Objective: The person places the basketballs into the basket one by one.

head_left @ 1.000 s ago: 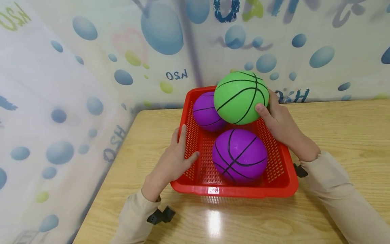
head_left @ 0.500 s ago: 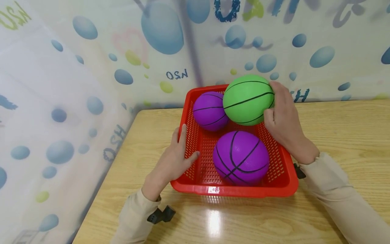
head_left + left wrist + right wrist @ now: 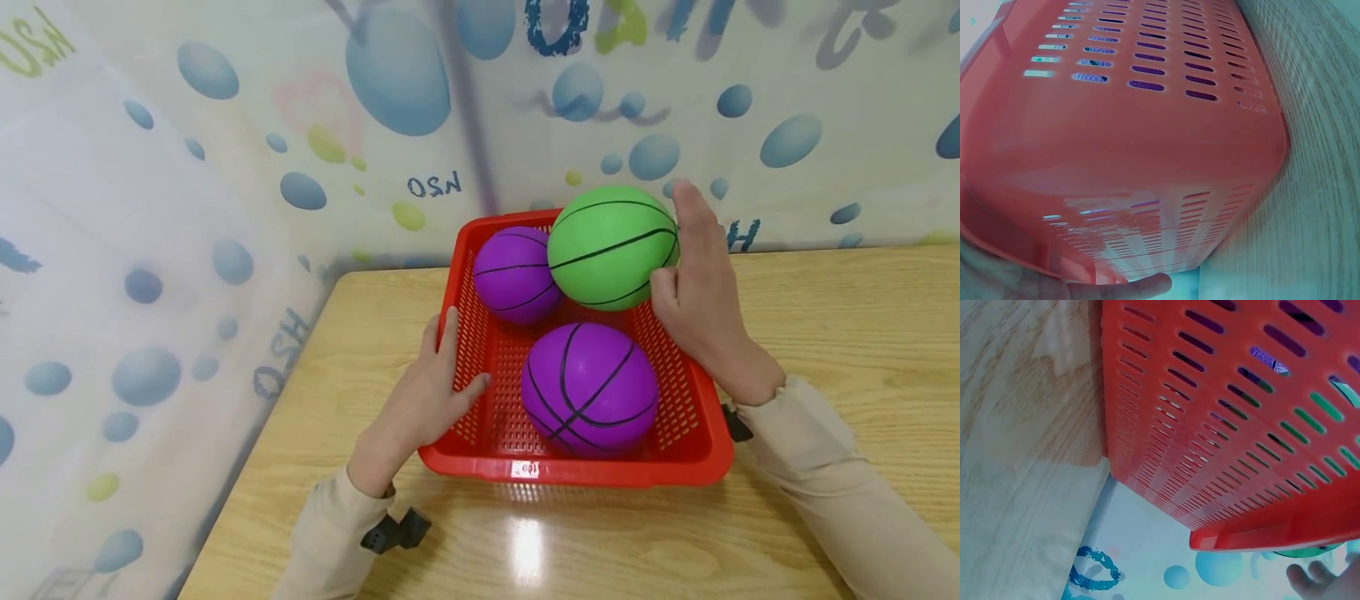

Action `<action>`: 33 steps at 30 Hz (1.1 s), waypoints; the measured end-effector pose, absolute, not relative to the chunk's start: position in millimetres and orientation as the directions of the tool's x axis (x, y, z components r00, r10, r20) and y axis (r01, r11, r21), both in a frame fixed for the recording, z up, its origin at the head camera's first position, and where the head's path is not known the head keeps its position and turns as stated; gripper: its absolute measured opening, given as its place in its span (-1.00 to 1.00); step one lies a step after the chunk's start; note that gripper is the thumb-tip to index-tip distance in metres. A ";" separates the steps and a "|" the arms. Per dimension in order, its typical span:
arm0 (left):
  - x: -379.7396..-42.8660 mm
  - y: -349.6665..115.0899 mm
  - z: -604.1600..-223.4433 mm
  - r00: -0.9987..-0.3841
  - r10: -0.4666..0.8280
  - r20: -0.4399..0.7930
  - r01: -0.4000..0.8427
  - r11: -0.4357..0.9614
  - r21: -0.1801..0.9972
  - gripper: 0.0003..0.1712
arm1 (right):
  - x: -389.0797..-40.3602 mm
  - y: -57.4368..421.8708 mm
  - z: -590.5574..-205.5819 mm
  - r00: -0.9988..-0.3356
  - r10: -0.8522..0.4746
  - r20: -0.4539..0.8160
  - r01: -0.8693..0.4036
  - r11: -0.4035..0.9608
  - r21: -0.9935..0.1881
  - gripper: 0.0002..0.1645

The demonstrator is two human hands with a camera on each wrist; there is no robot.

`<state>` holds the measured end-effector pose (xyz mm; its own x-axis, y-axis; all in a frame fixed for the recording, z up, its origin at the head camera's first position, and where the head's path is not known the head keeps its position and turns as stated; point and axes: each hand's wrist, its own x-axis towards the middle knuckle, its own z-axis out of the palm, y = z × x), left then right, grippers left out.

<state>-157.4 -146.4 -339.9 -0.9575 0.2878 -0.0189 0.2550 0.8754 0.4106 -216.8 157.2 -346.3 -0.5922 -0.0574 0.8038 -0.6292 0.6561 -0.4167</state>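
A red perforated plastic basket [image 3: 577, 472] holds two purple basketballs, one at the back left [image 3: 516, 275] and one at the front [image 3: 589, 390]. A green basketball [image 3: 613, 247] sits in the back right corner, rising above the rim beside the rear purple ball. My left hand [image 3: 420, 396] holds the basket's left side, thumb over the inside and fingers along the rim; one finger [image 3: 1141, 287] shows outside the wall. With fingers extended upward, my right hand [image 3: 701, 292] is beside the green ball, over the right rim. Whether its thumb touches the ball cannot be told.
The basket stands on a wood-grain table [image 3: 840, 333]. A white wall covering [image 3: 247, 167] with blue and green spots closes off the back and left. Dark wrist devices [image 3: 396, 530] sit at the sleeves.
My right hand has lowered the green basketball to the right into the basket's back corner, then straightened its fingers away from it. My left hand has stayed on the rim.
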 end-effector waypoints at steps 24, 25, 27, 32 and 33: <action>-158.7 -146.4 -341.8 -0.953 0.302 0.010 0.278 0.864 0.419 0.02 | -214.0 150.9 -338.8 -0.415 -0.060 0.908 -0.688 0.674 -0.270 -0.70; -158.8 -146.6 -341.8 -0.953 0.304 0.012 0.280 0.863 0.421 0.02 | -213.7 150.3 -338.3 -0.414 -0.052 0.909 -0.687 0.673 -0.274 -0.72; -158.9 -146.9 -342.0 -0.952 0.306 0.012 0.283 0.862 0.421 0.01 | -213.5 149.6 -337.9 -0.417 -0.042 0.908 -0.682 0.675 -0.282 -0.73; -158.9 -147.1 -342.2 -0.952 0.305 0.003 0.278 0.865 0.419 0.01 | -213.7 149.5 -338.9 -0.420 -0.031 0.907 -0.675 0.678 -0.290 -0.74; -158.9 -147.1 -342.2 -0.953 0.304 0.001 0.277 0.865 0.419 0.01 | -213.9 149.5 -339.2 -0.419 -0.028 0.907 -0.675 0.678 -0.291 -0.74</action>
<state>-158.9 -147.1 -342.2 -0.9525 0.3044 0.0013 0.2770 0.8649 0.4185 -213.9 149.5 -339.2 -0.4195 -0.0282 0.9073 -0.6752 0.6778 -0.2911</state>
